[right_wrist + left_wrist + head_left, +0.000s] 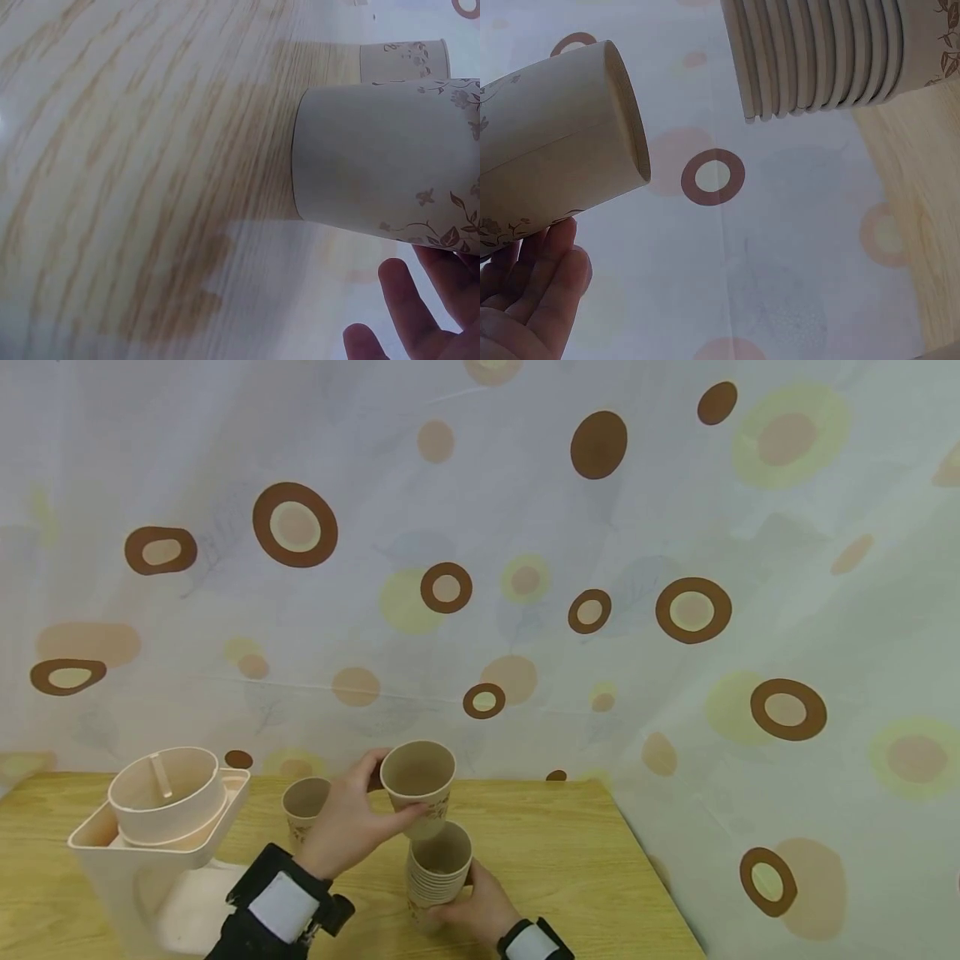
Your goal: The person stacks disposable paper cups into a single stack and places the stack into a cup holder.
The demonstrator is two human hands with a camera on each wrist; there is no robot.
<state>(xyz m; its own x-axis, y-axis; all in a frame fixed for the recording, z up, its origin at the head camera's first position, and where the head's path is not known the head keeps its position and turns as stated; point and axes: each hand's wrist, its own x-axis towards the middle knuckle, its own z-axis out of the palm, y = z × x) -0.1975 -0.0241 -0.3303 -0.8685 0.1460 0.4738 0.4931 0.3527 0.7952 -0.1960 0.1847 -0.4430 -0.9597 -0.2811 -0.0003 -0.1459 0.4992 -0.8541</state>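
Observation:
My left hand (347, 827) holds a beige paper cup (420, 785) with a brown leaf print, raised just above a stack of paper cups (437, 881). The raised cup is upright, its mouth facing up. My right hand (483, 912) grips the stack low on its side; in the right wrist view the stack's base (360, 157) is on the table. The left wrist view shows the single cup (555, 142) apart from the ridged rims of the stack (817, 56). Another paper cup (302, 800) stands behind my left hand, partly hidden by it.
At the left of the wooden table (570, 868) stands a cream appliance (142, 868) with a round, open-topped container (167, 802) set in its top. A patterned cloth (525, 527) hangs behind the table and along its right edge.

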